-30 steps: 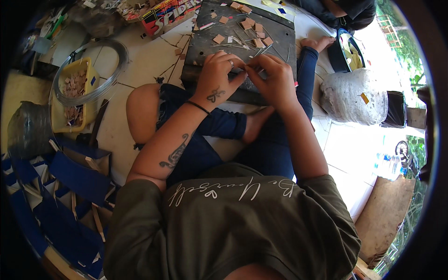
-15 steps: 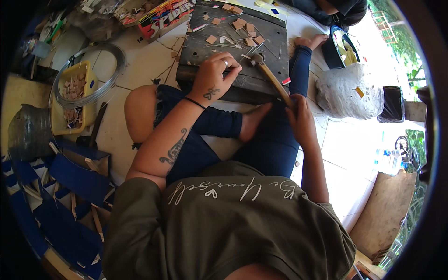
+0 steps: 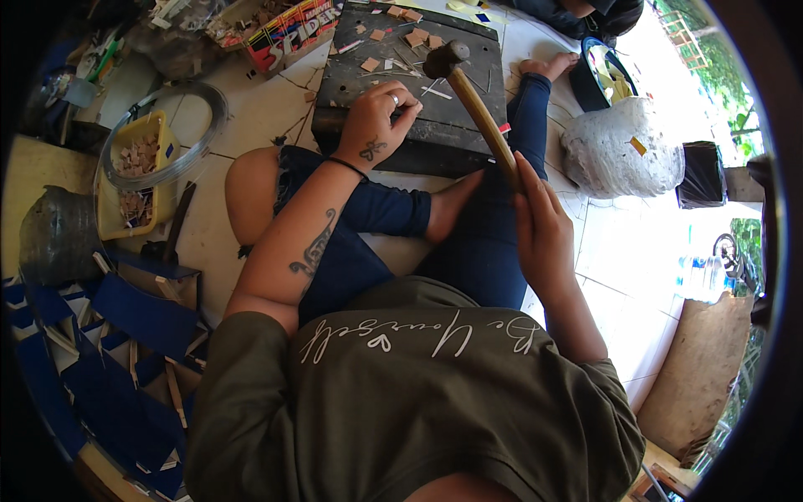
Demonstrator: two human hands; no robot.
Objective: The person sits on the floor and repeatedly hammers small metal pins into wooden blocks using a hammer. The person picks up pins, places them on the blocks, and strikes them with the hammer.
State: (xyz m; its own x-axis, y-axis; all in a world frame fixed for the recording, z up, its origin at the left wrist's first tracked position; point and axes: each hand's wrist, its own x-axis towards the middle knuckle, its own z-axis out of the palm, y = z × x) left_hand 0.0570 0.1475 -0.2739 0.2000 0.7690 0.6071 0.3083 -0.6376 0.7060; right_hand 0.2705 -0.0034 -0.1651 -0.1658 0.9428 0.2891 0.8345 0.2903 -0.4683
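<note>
Right hand (image 3: 544,222): yours sits to the near right of the surface, its fingers wrapped around the lower part of a wooden handle.
Hammer (image 3: 483,117): in that grip, slanting up and forward past the surface's near right corner, with its dark metal head raised over the far part of the surface.
Left hand (image 3: 375,121): yours is at the near edge of the surface, fingers drawn together at the tips; you cannot tell from this view whether they pinch anything.
Surface (image 3: 347,79): low, dark and scuffed, standing in front of your crossed legs.
White strip (image 3: 436,93): lying on the surface, just beyond your left fingertips.
Tan squares (image 3: 370,64): scattered over the far half of the surface, some partly hidden behind the hammer head.
Yellow basket (image 3: 164,201): left of the surface, holding small tan pieces, a wire coil (image 3: 219,117) lying across it.
Wrapped bundle (image 3: 619,155): whitish, right of the surface.
Dark tub (image 3: 585,88): right of the surface, farther off, with yellowish pieces inside.
Another person (image 3: 615,21): in dark clothing, beyond the surface's far right corner.
</note>
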